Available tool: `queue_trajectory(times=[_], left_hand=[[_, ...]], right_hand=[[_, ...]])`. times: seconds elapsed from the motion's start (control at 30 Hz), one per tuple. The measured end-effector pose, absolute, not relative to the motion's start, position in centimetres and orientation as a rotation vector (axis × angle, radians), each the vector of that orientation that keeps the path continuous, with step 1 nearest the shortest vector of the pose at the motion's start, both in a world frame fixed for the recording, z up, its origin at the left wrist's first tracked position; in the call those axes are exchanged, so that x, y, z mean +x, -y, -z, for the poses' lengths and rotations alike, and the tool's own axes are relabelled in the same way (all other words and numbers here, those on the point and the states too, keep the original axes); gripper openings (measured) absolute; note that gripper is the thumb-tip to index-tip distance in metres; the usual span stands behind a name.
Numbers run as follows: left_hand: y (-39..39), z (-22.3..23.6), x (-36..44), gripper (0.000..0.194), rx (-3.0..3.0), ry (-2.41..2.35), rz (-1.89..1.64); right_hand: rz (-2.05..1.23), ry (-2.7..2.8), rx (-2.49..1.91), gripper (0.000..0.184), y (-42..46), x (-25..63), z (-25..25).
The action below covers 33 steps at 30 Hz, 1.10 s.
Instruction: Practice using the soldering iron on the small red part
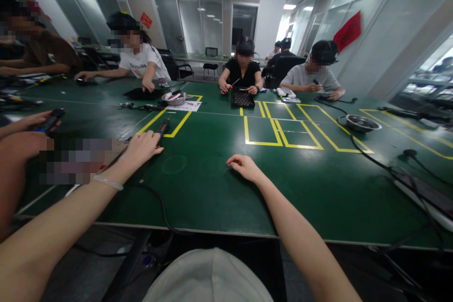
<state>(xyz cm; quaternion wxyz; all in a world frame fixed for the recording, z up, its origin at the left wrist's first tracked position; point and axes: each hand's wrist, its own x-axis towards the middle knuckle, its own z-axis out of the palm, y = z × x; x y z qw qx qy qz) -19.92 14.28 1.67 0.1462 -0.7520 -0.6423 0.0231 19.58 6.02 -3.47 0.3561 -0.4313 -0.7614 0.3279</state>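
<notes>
My left hand (143, 148) reaches forward over the green table, its fingers bent around the lower part of a dark cylindrical tool with a thin tip (164, 126). That tip points up and away from me; the grip end is hidden by my fingers. A pale bracelet (108, 182) circles my left wrist. Resting on the bare tabletop to the right, my right hand (244, 168) has its fingers loosely curled together, with nothing visible in them. A black cord (161, 198) runs over the table's front edge below my left hand.
At left, another person's hand grips a black and blue tool (49, 121). Yellow tape (264, 143) marks rectangles on the green table (212, 203). A filled bowl (174, 98) stands ahead, a metal bowl (363, 123) at right. Several people sit opposite, one with a black tray (243, 99).
</notes>
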Motion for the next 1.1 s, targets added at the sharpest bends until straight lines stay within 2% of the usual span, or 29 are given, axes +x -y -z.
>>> queue_trajectory(times=[0.23,0.37,0.47,0.6,0.7,0.8,0.97,1.1], left_hand=[[-13.6,-2.2,-18.2,0.041,-2.168,1.89,-0.014],[-14.3,-3.4,-17.3,0.043,-2.092,2.046,-0.004],[-13.8,-3.7,-14.6,0.045,-2.35,2.022,0.287],[-11.3,-2.5,-7.9,0.046,-3.089,1.886,0.902],[-9.3,-0.9,-3.0,0.044,-3.272,1.836,1.279],[-8.0,0.4,-0.6,0.042,-3.319,1.824,1.511],[-7.2,1.4,-0.6,0.042,-3.405,1.737,1.394],[-6.7,1.3,-1.1,0.035,-3.254,1.589,1.282]], right_hand=[[-0.837,1.979,-1.115,0.019,-6.1,19.7,3.7],[-0.842,1.973,-1.107,0.018,-6.1,19.6,3.7],[-0.875,1.959,-1.095,0.018,-6.1,19.5,3.6],[-0.975,1.892,-1.073,0.017,-6.1,19.5,3.4],[-1.053,1.821,-1.089,0.015,-6.3,19.6,3.4],[-1.12,1.737,-1.148,0.015,-6.4,19.6,3.4],[-1.199,1.657,-1.169,0.019,-6.3,18.9,3.5],[-1.262,1.633,-1.134,0.023,-6.2,18.5,3.7]])
